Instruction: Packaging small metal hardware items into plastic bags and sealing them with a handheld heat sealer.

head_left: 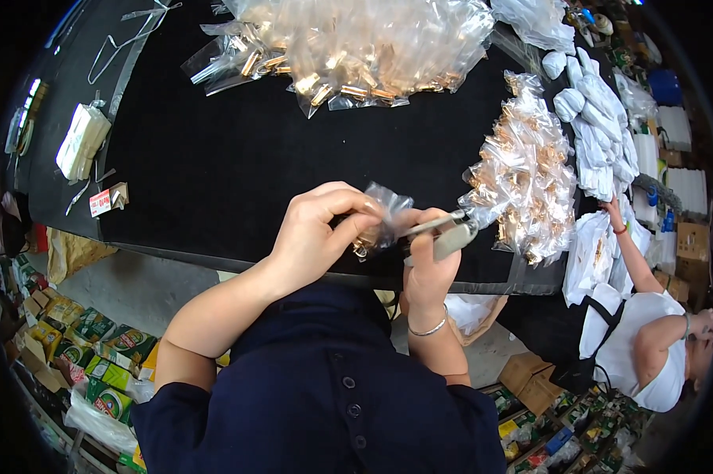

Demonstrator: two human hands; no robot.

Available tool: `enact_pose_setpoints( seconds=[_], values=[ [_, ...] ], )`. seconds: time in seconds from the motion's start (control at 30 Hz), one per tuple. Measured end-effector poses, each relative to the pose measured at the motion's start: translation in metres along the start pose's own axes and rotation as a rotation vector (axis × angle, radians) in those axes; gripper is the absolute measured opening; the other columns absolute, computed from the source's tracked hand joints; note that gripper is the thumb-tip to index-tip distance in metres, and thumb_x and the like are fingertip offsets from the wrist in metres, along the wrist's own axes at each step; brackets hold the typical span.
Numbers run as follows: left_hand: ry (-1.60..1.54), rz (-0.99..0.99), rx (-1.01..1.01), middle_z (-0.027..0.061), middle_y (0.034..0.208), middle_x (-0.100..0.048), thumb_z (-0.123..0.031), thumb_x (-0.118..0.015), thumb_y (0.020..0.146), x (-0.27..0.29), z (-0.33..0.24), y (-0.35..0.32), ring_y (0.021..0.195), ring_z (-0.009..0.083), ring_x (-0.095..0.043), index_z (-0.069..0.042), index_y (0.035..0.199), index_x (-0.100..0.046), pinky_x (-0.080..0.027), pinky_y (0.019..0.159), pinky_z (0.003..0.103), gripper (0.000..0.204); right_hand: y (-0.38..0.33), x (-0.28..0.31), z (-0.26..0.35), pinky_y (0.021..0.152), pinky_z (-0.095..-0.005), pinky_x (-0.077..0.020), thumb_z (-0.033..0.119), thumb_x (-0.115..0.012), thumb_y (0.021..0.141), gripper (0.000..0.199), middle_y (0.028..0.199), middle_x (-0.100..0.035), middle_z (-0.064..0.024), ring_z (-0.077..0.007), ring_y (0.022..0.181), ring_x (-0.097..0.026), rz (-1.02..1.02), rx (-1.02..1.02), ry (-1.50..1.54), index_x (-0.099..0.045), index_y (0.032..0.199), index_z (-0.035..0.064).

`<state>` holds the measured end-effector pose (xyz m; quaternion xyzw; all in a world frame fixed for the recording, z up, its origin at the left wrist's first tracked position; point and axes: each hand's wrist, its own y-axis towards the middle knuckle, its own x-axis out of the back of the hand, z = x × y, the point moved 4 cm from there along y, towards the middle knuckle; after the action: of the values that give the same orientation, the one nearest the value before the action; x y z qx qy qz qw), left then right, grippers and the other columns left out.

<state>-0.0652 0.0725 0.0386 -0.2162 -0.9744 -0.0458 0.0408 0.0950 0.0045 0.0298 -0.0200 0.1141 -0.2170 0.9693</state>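
Note:
My left hand [321, 225] pinches a small clear plastic bag [386, 207] near the table's front edge. Gold-coloured metal pieces [362, 246] show at the bag's lower end, beside my fingers. My right hand [431, 272] grips a pale grey stapler [454, 239], its thin arm pointing toward the bag. The bag's edge is close to the stapler; whether it lies between the jaws I cannot tell. A heap of small bags with gold pieces [526, 170] lies to the right of my hands. Farther off spreads a larger pile of longer clear bags [364, 47], also with gold pieces.
On the black table [214, 158], a white bundle [83, 142] and a small red-and-white box [108, 201] lie at left. White filled bags [597, 118] are stacked at far right. A co-worker in white [641, 340] reaches there. Cartons [530, 379] stand on the floor.

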Motion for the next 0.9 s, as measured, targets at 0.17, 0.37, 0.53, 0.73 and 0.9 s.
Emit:
enact_pose_setpoints(
  seconds=[0.17, 0.37, 0.53, 0.73, 0.9],
  values=[
    [-0.253, -0.129, 0.345, 0.0072, 0.083, -0.069, 0.001, -0.072, 0.083, 0.002, 0.007, -0.006, 0.076, 0.0212, -0.068, -0.003, 0.087, -0.071, -0.054, 0.067, 0.03, 0.006, -0.001, -0.01, 0.005, 0.068, -0.0203, -0.0455, -0.001, -0.073, 0.087, 0.016, 0.086, -0.064, -0.001, -0.0059, 0.077, -0.057, 0.061, -0.077, -0.253, -0.06, 0.097, 0.0022],
    [0.353, -0.011, -0.187, 0.0073, 0.078, -0.066, -0.003, -0.076, 0.079, 0.015, -0.009, 0.001, 0.072, 0.0219, -0.064, -0.002, 0.088, -0.071, -0.052, 0.065, 0.031, 0.01, 0.009, -0.009, 0.003, 0.067, -0.0202, -0.0439, -0.001, -0.073, 0.086, 0.014, 0.086, -0.063, -0.0001, -0.0047, 0.077, -0.055, 0.036, -0.107, -0.131, -0.061, 0.093, 0.0025],
    [0.503, 0.011, -0.275, 0.0071, 0.077, -0.066, -0.005, -0.077, 0.076, 0.012, -0.015, -0.002, 0.072, 0.0241, -0.062, -0.003, 0.085, -0.072, -0.051, 0.065, 0.034, 0.011, 0.011, -0.008, 0.001, 0.066, -0.0203, -0.0435, -0.001, -0.073, 0.087, 0.015, 0.084, -0.062, 0.0006, -0.0047, 0.075, -0.053, 0.039, -0.104, -0.085, -0.06, 0.093, 0.0022],
    [0.538, 0.127, -0.279, 0.0056, 0.078, -0.067, -0.007, -0.078, 0.072, 0.002, -0.019, 0.003, 0.075, 0.0241, -0.063, -0.005, 0.083, -0.072, -0.052, 0.065, 0.035, 0.013, 0.017, -0.017, 0.023, 0.064, -0.0223, -0.0427, 0.001, -0.073, 0.086, 0.015, 0.081, -0.058, -0.0042, -0.0085, 0.07, -0.052, 0.0, 0.456, -0.274, -0.058, 0.091, 0.001],
    [0.566, 0.154, -0.266, 0.0054, 0.08, -0.067, -0.008, -0.079, 0.07, -0.01, -0.025, 0.003, 0.076, 0.0245, -0.063, -0.005, 0.083, -0.073, -0.052, 0.066, 0.034, 0.015, 0.019, -0.017, 0.012, 0.066, -0.0263, -0.0443, 0.002, -0.071, 0.087, 0.016, 0.082, -0.056, -0.0081, -0.0149, 0.072, -0.053, 0.256, 0.543, -0.498, -0.056, 0.09, 0.0004]
  ],
)
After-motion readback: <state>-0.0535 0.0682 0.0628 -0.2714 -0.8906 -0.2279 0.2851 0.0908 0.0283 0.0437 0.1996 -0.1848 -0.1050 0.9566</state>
